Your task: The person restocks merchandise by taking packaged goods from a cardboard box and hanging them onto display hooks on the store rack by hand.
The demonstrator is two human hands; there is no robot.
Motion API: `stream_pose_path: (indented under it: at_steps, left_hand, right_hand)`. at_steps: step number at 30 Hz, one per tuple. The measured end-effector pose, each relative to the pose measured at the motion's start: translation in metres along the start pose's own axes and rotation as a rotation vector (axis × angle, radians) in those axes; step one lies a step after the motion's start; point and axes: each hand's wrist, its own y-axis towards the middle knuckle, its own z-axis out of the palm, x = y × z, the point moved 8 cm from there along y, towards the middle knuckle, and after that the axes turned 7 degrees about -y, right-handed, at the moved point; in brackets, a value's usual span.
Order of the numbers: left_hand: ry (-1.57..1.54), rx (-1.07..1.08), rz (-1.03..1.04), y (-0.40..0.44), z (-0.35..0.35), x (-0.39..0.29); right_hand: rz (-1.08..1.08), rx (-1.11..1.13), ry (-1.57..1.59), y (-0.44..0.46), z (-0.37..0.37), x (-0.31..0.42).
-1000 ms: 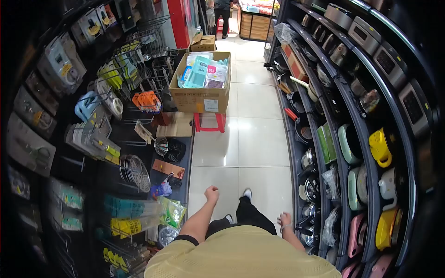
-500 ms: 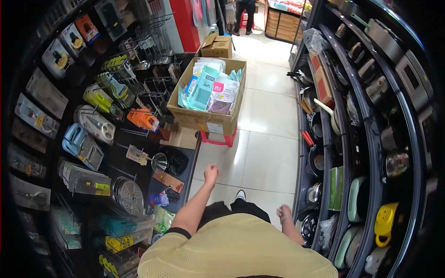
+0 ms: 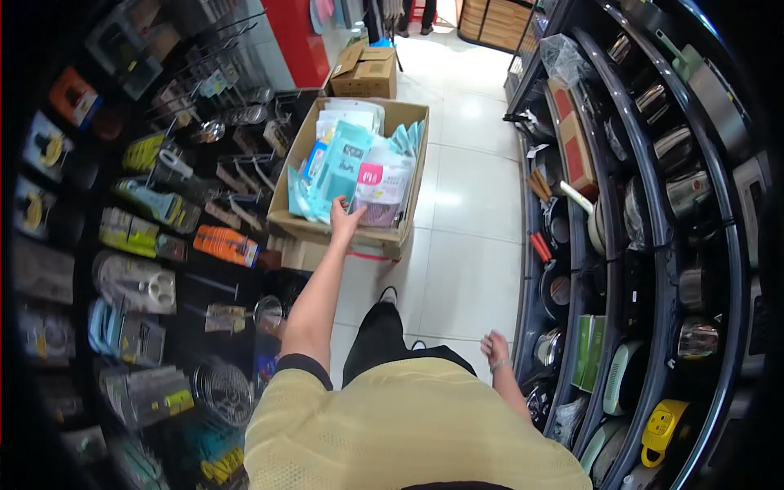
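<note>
My left hand (image 3: 346, 219) is stretched out over the near edge of a cardboard box (image 3: 335, 229), thumb and fingers apart and nothing held. It is at a teal packet (image 3: 341, 167) and a white, pink and purple packet (image 3: 381, 189); whether the fingertips touch either one I cannot tell. More white and teal packets fill the box behind them. My right hand (image 3: 494, 349) hangs at my side with loosely bent fingers, holding nothing, near the right-hand shelves.
Kitchen tools hang on the dark left rack, among them orange-handled packs (image 3: 227, 244) and round metal discs (image 3: 223, 394). Pans and pots (image 3: 558, 289) line the right shelves (image 3: 523, 269). A second carton (image 3: 364, 72) stands behind the box. Beyond it, a person's legs (image 3: 414, 16) show.
I have moved forward, so the box is nearer. My left hand has gone from a loose fist beside my body to reaching open over the packets. My right hand still hangs low.
</note>
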Motion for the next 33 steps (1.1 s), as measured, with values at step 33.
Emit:
stream_pose_path:
  at_steps: [33]
  left_hand:
    - [-0.904, 0.344, -0.252, 0.081, -0.012, -0.045]
  right_hand:
    - [-0.517, 0.241, -0.396, -0.052, 0.280, 0.310]
